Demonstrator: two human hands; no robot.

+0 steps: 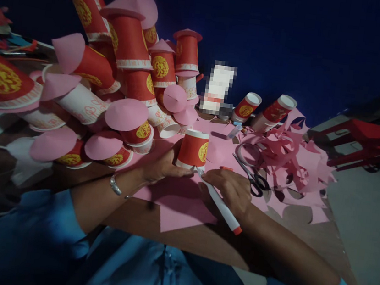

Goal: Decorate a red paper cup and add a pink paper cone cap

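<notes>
A red paper cup with a gold emblem and white bands stands in front of me over pink paper. My left hand is closed round its left side and lower edge. In my right hand is a white marker with a red end. The marker's tip meets the white band at the bottom of the cup, close to my left thumb. Beneath my hands lies a sheet of pink paper. A small red marker cap shows just beyond my right fingers.
Stacked cups with pink cone tops crowd the left and back. Black-handled scissors lie right of my right hand, beside pink paper scraps. Two more cups stand behind. A red stool is beyond the table's right edge.
</notes>
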